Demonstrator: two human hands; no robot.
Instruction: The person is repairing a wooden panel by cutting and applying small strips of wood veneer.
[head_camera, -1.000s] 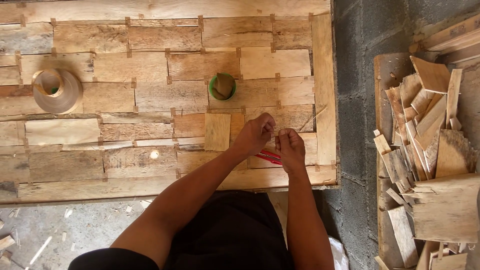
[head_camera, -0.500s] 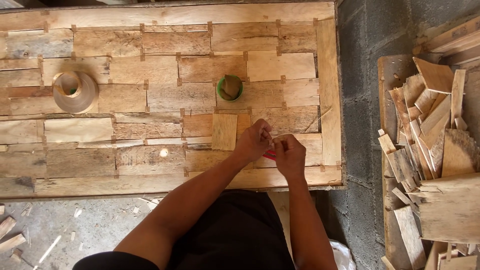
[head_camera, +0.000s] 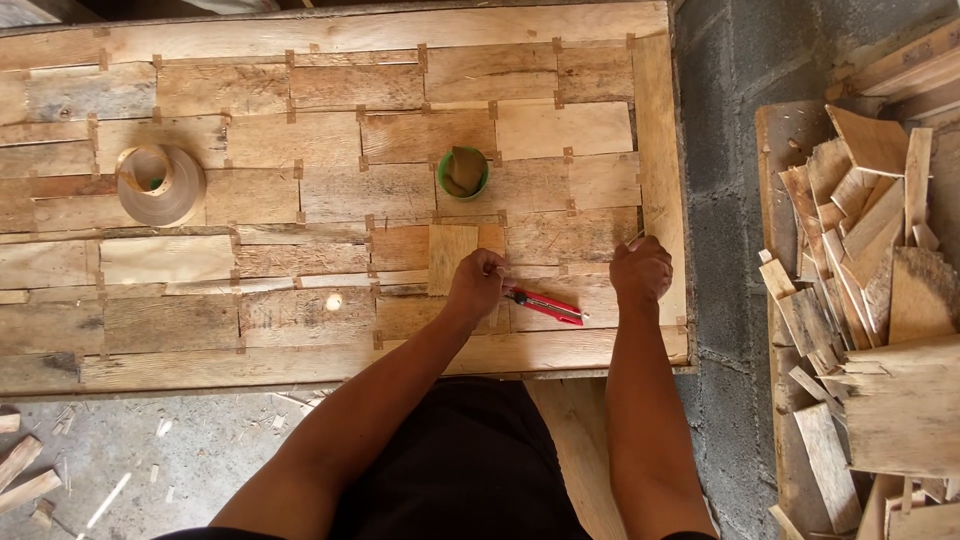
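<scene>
Taping veneer seams: left hand is pressing, fingers curled, beside the small veneer piece near the table's front edge; right hand is closed, apparently pinching a strip. Red knife lying between. Next likely needs pressing tape flat.

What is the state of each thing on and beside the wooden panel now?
Left hand: pressing on the panel beside a small veneer piece.
Right hand: closed, holding a thin strip; details too small to tell.
Red utility knife: lying flat, untouched.
Tape roll: lying flat.
Green cup: upright, holding brown pieces.
Wood scraps: piled loosely.
</scene>
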